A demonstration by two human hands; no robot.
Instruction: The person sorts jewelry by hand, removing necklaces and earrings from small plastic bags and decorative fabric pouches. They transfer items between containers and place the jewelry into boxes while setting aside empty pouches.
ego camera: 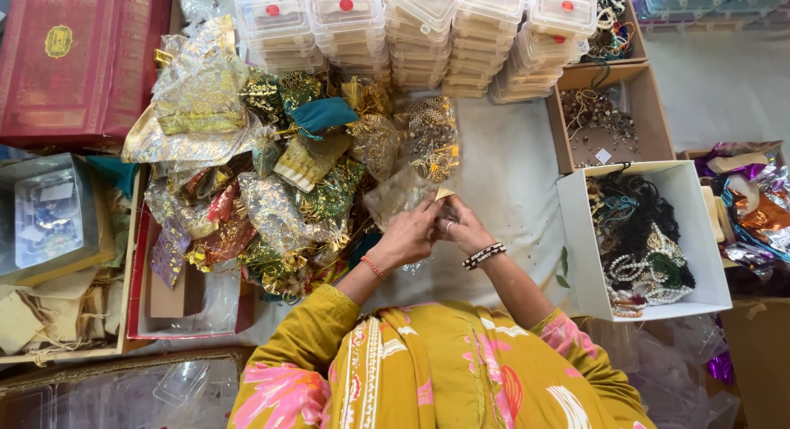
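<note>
Both hands meet at the centre of the table (510, 174), which is covered in white cloth. The left hand (409, 235) and the right hand (463, 226) each have their grip clamped on a sheer organza pouch (401, 194). The pouch lies just above the fingertips. Its long axis runs diagonally, from the hands toward the upper left, with the far end pointing at the pile of gold-trimmed pouches (271, 174). A white box of beaded jewellery (576, 231) stands near the right hand. Stacked clear plastic containers (420, 34) line the far edge.
</note>
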